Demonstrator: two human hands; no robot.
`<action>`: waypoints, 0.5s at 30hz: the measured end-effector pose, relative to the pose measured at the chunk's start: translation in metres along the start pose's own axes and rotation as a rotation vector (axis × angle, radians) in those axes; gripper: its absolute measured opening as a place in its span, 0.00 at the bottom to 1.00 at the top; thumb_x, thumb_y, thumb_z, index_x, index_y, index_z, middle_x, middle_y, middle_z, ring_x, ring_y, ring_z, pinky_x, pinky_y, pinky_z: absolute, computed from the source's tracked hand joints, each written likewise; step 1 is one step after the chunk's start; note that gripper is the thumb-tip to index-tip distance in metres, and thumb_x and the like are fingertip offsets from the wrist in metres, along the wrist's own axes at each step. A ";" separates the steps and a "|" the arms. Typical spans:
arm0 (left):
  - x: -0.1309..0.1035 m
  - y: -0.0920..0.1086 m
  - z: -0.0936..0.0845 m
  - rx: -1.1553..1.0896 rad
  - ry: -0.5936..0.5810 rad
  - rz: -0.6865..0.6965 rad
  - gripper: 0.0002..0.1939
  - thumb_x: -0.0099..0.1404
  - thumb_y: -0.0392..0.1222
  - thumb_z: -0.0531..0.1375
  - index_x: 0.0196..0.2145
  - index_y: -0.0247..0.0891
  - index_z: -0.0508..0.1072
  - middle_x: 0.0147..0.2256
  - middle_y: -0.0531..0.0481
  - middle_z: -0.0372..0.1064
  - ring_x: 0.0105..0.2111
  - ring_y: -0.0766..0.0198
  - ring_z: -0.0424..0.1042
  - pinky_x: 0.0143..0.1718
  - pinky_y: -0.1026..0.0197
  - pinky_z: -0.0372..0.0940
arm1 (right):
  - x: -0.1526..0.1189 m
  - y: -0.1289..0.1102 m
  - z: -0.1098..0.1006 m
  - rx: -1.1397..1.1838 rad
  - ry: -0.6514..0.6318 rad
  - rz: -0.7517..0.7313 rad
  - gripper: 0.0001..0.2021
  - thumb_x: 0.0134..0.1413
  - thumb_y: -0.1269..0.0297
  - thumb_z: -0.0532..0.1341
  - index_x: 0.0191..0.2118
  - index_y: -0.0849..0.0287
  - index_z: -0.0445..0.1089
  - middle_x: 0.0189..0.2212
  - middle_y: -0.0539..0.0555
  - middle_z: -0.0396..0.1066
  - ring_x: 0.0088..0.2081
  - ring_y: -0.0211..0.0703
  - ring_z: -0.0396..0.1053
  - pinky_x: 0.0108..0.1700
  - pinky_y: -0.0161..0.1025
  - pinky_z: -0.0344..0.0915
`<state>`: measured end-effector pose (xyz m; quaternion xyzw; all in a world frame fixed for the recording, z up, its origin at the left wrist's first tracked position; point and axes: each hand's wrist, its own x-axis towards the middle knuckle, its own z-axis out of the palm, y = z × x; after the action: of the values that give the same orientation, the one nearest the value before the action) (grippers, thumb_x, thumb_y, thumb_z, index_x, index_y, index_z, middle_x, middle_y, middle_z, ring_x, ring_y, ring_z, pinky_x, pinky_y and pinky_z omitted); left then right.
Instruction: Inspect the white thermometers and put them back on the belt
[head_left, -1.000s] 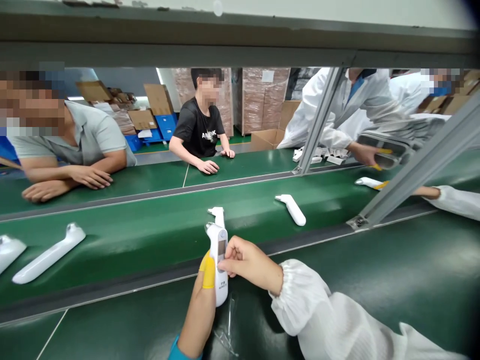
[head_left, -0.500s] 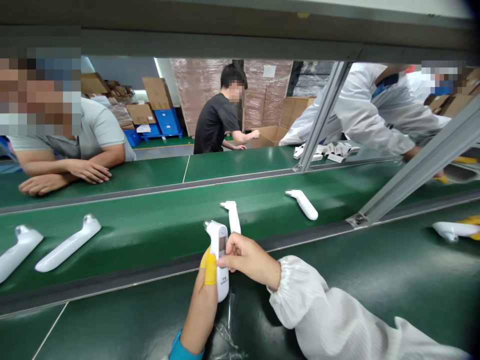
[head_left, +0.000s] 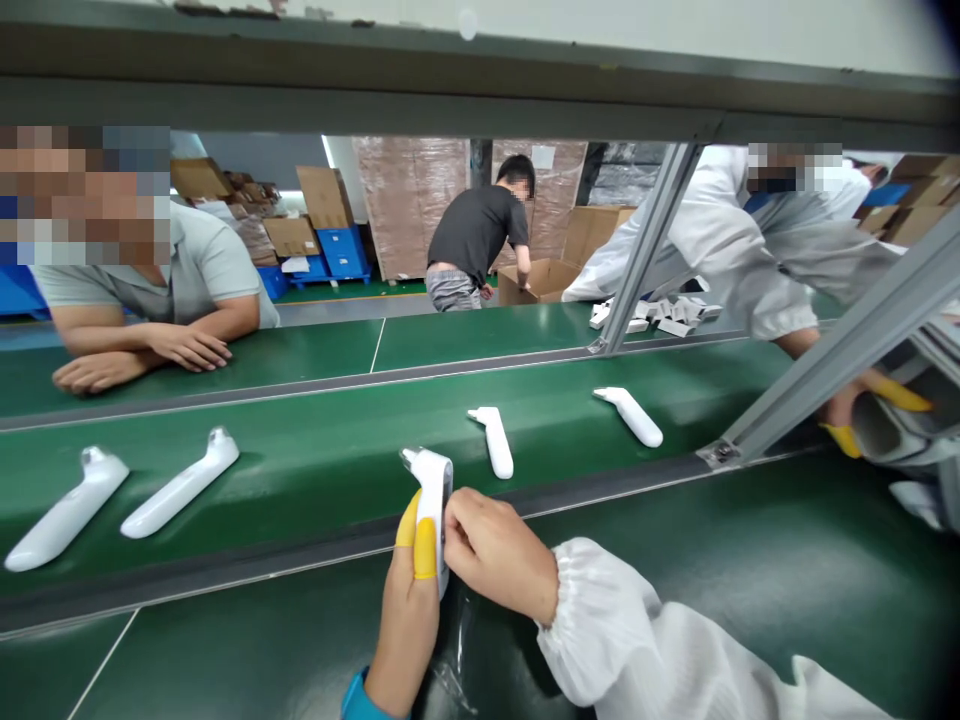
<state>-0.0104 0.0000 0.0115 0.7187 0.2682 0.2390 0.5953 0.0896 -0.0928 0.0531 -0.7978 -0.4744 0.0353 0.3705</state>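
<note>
My left hand [head_left: 412, 590], with yellow finger cots, is wrapped round a white ear thermometer [head_left: 429, 485] held upright with its probe tip to the upper left. The thermometer's screen side is turned toward my right hand and mostly out of sight. My right hand [head_left: 495, 550], in a white elastic-cuffed sleeve, has its fingers curled and pinched against that side. Whatever is between those fingertips is hidden. Just beyond, on the green belt, lies another thermometer [head_left: 496, 442], apart from both hands.
More thermometers lie on the belt, one to the right [head_left: 636, 418] and two to the left [head_left: 184, 485]. Clear plastic film [head_left: 454, 680] is below my hands. A slanted metal post [head_left: 840, 345] stands at right. Small white boxes [head_left: 675, 318] and several co-workers are across the belt.
The held thermometer has turned, so its screen no longer faces me. My right hand has rotated with fingers curled tighter. Thermometers on the belt have shifted right. A co-worker behind has bent over a carton.
</note>
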 end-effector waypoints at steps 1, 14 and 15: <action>0.004 -0.002 -0.003 -0.003 0.016 -0.001 0.31 0.66 0.62 0.50 0.60 0.42 0.61 0.63 0.43 0.57 0.64 0.53 0.54 0.64 0.53 0.49 | 0.002 0.004 -0.004 -0.082 0.017 0.021 0.05 0.51 0.74 0.52 0.29 0.58 0.60 0.29 0.51 0.67 0.32 0.39 0.66 0.36 0.36 0.59; 0.158 -0.023 -0.068 0.655 0.289 -0.087 0.25 0.56 0.47 0.58 0.49 0.30 0.71 0.48 0.28 0.64 0.56 0.32 0.58 0.55 0.34 0.52 | -0.043 -0.001 0.048 -0.365 -0.776 -0.082 0.12 0.53 0.64 0.57 0.37 0.60 0.77 0.36 0.61 0.79 0.38 0.56 0.77 0.33 0.43 0.68; 0.158 -0.020 -0.072 0.672 0.296 -0.081 0.24 0.57 0.48 0.57 0.48 0.31 0.71 0.50 0.27 0.63 0.56 0.30 0.57 0.54 0.31 0.50 | -0.041 0.000 0.051 -0.362 -0.795 -0.081 0.13 0.54 0.61 0.58 0.37 0.60 0.78 0.35 0.61 0.79 0.38 0.57 0.77 0.34 0.43 0.69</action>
<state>0.0571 0.1612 0.0088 0.8205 0.4433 0.2152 0.2897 0.0465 -0.0970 0.0042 -0.7550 -0.6096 0.2411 0.0144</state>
